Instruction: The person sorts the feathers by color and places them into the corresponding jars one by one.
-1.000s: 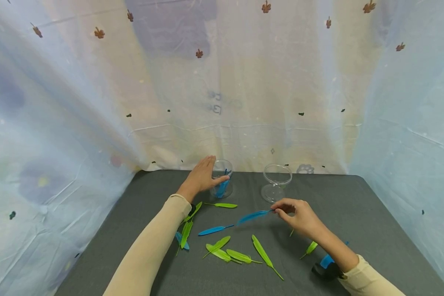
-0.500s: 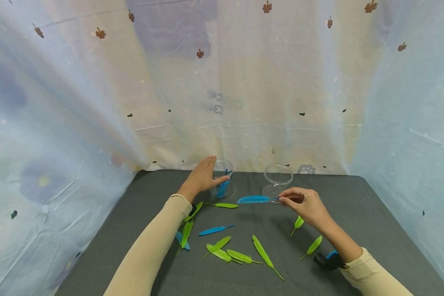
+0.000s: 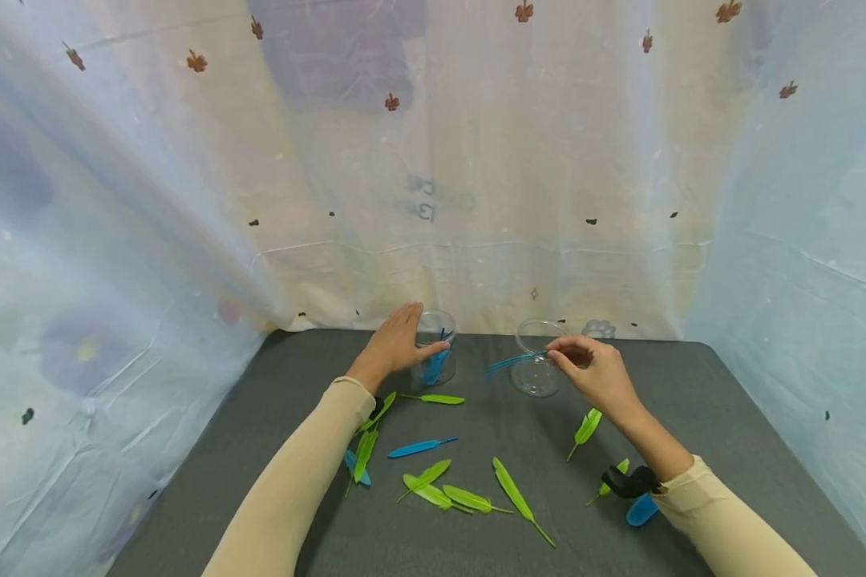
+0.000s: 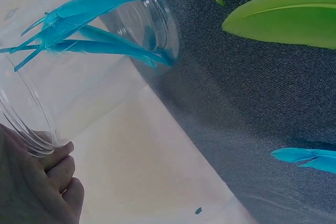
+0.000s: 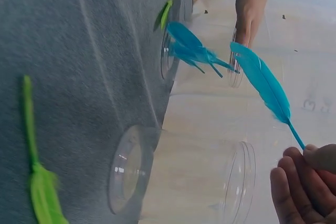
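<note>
My left hand (image 3: 393,349) holds a clear plastic cup (image 3: 448,370) at the back of the table, thumb and fingers on either side near its rim. Several blue feathers (image 4: 105,1) stand in that cup, quills up. My right hand (image 3: 597,381) pinches the quill of another blue feather (image 5: 265,85) between thumb and fingertips. In the head view this feather points left, raised off the table. Just beside that hand a second clear cup (image 5: 184,174) stands upright; no feather shows inside it.
Several green feathers (image 3: 512,490) lie scattered on the grey table (image 3: 274,513). A blue feather (image 3: 422,448) lies mid-table, another (image 3: 642,510) under the right wrist. A third blue feather (image 3: 364,478) lies partly under green ones at left. A patterned curtain (image 3: 476,160) hangs behind.
My right hand has risen and moved farther back, bringing the pinched blue feather up from low over the table to beside the right cup. My left hand has stayed on its cup.
</note>
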Action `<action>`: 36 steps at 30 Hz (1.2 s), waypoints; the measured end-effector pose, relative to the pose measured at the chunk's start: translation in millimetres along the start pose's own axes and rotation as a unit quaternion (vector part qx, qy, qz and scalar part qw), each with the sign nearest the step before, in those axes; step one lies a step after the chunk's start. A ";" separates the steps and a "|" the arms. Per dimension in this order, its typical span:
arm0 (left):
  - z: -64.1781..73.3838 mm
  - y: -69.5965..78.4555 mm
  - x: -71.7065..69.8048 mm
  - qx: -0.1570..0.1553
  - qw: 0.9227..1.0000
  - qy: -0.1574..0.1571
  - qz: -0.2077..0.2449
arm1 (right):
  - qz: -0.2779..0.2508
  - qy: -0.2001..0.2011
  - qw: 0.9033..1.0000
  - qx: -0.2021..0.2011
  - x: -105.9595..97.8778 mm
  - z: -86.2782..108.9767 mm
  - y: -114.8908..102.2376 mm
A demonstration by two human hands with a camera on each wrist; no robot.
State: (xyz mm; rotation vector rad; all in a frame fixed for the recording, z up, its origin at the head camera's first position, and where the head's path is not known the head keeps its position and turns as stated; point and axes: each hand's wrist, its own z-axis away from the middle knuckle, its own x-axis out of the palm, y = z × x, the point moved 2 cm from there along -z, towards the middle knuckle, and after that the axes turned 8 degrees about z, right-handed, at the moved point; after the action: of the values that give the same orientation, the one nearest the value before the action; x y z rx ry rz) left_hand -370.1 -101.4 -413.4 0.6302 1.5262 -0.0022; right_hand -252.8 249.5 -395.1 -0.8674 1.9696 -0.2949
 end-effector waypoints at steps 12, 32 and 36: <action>-2.4 -0.2 0.7 0.000 1.000 -0.004 -0.011 | 0.002 0.036 0.999 -0.007 5.0 -30.2 0.8; -2.0 -0.8 0.6 -0.001 1.000 -0.003 -0.010 | -0.088 0.092 0.992 -0.018 24.8 -69.7 4.3; -2.0 -0.6 0.7 -0.001 1.000 -0.004 -0.011 | -0.114 0.108 0.987 -0.025 26.6 -73.5 -2.2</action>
State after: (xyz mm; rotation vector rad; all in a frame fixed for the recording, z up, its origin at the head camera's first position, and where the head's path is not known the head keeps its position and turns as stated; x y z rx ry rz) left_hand -372.1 -100.9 -414.1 0.6109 1.5259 -0.0210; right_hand -321.5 219.8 -372.1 -1.1360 2.0845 -0.4914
